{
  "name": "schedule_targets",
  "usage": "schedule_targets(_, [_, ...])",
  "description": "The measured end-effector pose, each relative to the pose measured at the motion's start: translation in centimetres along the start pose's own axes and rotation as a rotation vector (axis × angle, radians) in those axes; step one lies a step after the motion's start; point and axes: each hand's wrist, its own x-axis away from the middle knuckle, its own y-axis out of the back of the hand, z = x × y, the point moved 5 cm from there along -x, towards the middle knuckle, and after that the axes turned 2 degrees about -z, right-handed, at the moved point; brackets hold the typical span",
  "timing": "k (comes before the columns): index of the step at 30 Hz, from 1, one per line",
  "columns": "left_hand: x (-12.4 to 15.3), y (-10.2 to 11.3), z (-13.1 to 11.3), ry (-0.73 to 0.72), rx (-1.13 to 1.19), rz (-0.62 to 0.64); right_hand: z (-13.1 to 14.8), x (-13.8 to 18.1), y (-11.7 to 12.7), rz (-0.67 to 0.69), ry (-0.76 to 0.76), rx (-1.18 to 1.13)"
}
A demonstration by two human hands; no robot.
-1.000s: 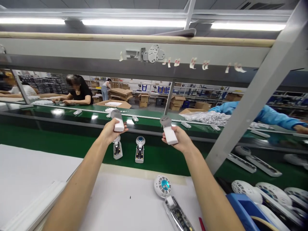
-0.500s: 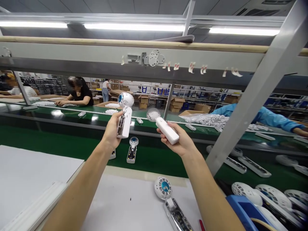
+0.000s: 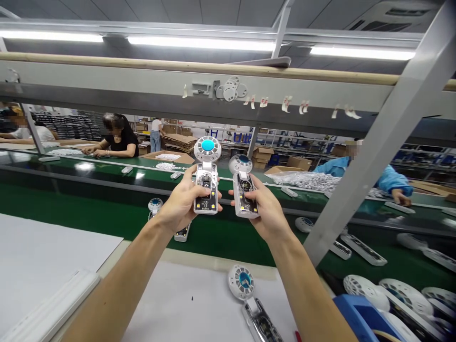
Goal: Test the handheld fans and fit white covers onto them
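My left hand (image 3: 181,199) is closed round the handle of a white handheld fan (image 3: 207,151), held upright with its blue-centred round head on top. The thumb rests on the open handle, where a dark circuit board shows. In my right hand (image 3: 265,206) is a second handheld fan (image 3: 241,164), tilted slightly left, its circuit board also facing me. Both fans are held side by side above the green conveyor belt, a small gap between them. A third handheld fan (image 3: 241,282) lies on the white worktop below, its handle pointing toward me.
More fans lie on the green belt (image 3: 228,242). At right, a slanted metal post (image 3: 363,142) crosses the view, and a blue bin (image 3: 359,308) stands beside several fans. Co-workers sit beyond the belt; a blue-sleeved person (image 3: 392,183) reaches toward a white part.
Both fans have been turned so their circuit boards and head fronts face me, and they have come closer together. Fans on the near belt have shifted left.
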Motion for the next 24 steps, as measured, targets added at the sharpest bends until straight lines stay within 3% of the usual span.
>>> schedule_targets(8, [0.4,-0.5,-1.0,-0.255,-0.018,0.020,1.4,1.1,-1.2,0.097,0.212,0.066])
schedule_targets(24, [1.1,-1.2,-1.8,-0.254,-0.044,0.101,2.9,3.2,-2.3,0.225,0.279,0.068])
